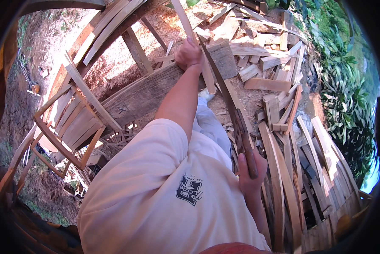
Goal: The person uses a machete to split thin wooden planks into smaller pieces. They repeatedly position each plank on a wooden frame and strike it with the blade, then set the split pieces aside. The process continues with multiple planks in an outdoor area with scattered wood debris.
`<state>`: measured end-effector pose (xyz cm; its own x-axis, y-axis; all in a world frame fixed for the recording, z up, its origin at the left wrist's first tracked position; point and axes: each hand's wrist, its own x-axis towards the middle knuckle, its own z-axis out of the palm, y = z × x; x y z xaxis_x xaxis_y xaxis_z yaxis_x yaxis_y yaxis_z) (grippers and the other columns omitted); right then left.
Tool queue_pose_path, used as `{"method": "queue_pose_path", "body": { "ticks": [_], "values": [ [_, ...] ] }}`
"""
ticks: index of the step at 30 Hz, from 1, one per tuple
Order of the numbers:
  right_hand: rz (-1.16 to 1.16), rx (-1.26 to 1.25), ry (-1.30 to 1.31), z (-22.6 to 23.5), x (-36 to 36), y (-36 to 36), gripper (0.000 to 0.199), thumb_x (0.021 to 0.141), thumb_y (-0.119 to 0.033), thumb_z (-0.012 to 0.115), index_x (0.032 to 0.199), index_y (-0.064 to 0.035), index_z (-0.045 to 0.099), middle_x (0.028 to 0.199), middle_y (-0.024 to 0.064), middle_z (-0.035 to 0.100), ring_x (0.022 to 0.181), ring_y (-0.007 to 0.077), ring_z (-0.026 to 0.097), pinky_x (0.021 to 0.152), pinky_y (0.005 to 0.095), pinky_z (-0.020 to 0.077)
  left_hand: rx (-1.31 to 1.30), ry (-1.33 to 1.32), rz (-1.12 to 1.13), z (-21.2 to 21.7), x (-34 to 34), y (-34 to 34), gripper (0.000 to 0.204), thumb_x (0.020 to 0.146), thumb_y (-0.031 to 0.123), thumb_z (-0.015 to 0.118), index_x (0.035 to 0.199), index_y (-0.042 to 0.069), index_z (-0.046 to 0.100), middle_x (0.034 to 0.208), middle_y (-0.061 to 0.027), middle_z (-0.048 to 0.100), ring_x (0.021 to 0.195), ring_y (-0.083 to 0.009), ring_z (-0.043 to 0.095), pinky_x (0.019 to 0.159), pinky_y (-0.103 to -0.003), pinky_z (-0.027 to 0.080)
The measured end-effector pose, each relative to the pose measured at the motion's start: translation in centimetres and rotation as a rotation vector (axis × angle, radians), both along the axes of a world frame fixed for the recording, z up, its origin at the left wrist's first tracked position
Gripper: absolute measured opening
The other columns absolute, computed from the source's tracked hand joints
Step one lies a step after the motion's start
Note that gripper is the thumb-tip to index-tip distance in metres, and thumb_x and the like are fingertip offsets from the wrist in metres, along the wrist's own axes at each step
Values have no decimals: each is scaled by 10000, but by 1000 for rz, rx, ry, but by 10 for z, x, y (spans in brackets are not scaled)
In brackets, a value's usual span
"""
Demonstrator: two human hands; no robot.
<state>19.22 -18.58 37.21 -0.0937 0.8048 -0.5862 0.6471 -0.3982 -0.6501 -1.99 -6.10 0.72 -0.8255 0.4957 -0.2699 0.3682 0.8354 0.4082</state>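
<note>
My left hand (188, 54) is closed round a narrow wooden strip (207, 78), which stands up above the thick weathered plank (156, 84) in front of me. To the right, my right hand (253, 168) grips the brown wooden handle of what looks like a hand saw (224, 84). Its long dark blade slants up and away, and the far end passes close beside my left hand and the strip. I cannot make out teeth on the blade, or whether it touches the wood. My fingers partly hide the end of the handle.
Offcuts (266, 84) lie piled at the far right, on ground strewn with shavings. Long boards (283, 190) stack up on my right. At left stands a wooden frame (56, 142) beside curved timbers (92, 42). Green plants (346, 80) border the right side.
</note>
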Motion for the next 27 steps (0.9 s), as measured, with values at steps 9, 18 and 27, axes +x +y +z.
{"method": "queue_pose_path", "body": {
  "ticks": [9, 18, 27],
  "values": [
    [72, 114, -61, 10, 5, 0, 156, 931, -37, 671, 800, 22, 611, 605, 81, 519, 516, 161, 494, 511, 334, 361, -32, -19, -1, 2, -1, 0, 499, 1100, 428, 365, 1016, 122, 750, 853, -193, 744, 853, -413, 729, 814, -547, 540],
    [35, 106, -1, 10, 18, -1, 204, 937, -34, 669, 759, 6, 578, 588, 60, 502, 494, 147, 455, 491, 331, 334, 4, -27, 15, 5, 0, -2, 509, 1100, 440, 360, 994, 127, 747, 844, -188, 743, 850, -411, 729, 803, -548, 540],
    [-128, -75, 21, 17, 10, -1, 196, 988, -69, 667, 830, 20, 593, 642, 54, 495, 566, 125, 438, 536, 331, 335, -77, -27, -7, -3, -1, -2, 508, 1102, 450, 353, 1011, 149, 752, 837, -181, 741, 835, -411, 730, 775, -553, 544]
  ]
}}
